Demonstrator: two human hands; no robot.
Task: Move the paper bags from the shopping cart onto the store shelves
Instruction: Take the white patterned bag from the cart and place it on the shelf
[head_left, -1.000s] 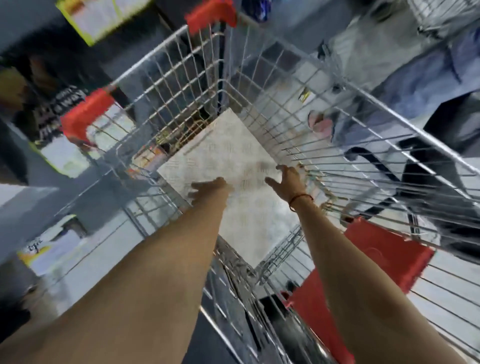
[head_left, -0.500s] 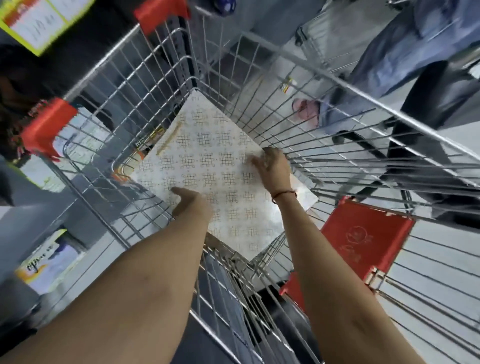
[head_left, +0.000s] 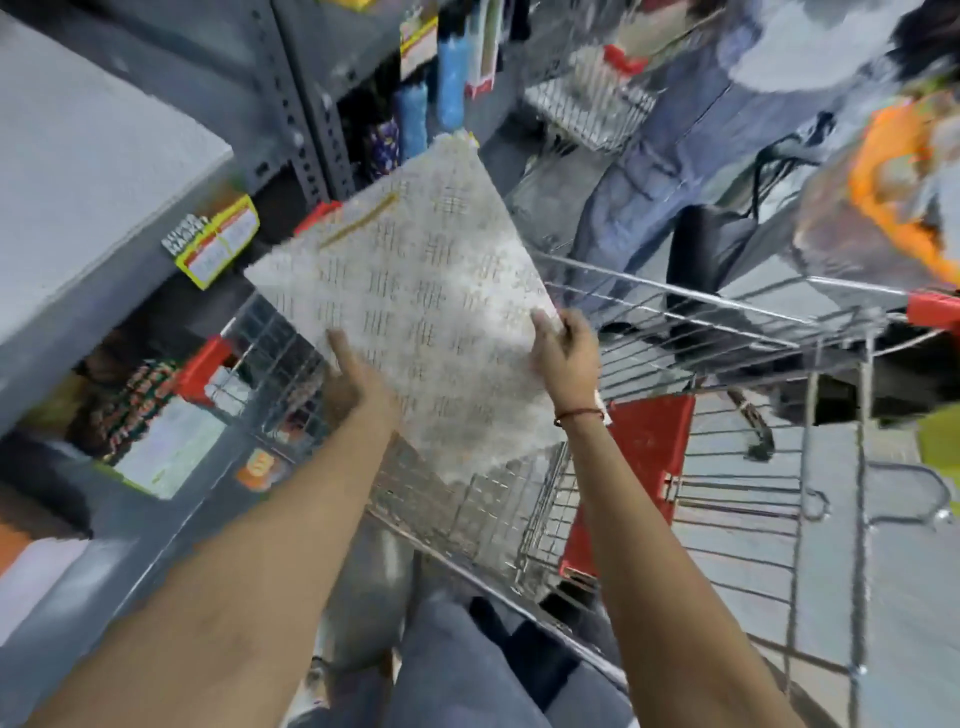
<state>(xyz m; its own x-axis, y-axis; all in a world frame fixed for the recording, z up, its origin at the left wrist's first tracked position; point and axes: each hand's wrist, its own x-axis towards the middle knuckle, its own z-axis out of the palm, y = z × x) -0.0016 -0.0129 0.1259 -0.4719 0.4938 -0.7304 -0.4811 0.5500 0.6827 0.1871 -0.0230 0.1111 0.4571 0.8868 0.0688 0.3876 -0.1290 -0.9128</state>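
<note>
A flat white paper bag (head_left: 415, 291) with a gold square pattern and a gold handle is held up above the wire shopping cart (head_left: 675, 322). My left hand (head_left: 358, 384) grips its lower left edge. Along its right edge, my right hand (head_left: 563, 353) holds on with the thumb on top; a red thread is on that wrist. The bag tilts toward the grey store shelves (head_left: 104, 171) on the left. The cart's basket below the bag is blurred, so I cannot tell what lies in it.
Shelves on the left carry price labels (head_left: 218, 241) and packaged goods. The cart has a red child-seat flap (head_left: 644, 447) and red corner bumpers. A person in blue jeans (head_left: 649, 171) stands beyond the cart, with another cart (head_left: 592, 98) farther back.
Both hands reached into the cart, took hold of the patterned bag lying on its floor, and lifted it up out of the basket toward the shelves on the left. My view swung left.
</note>
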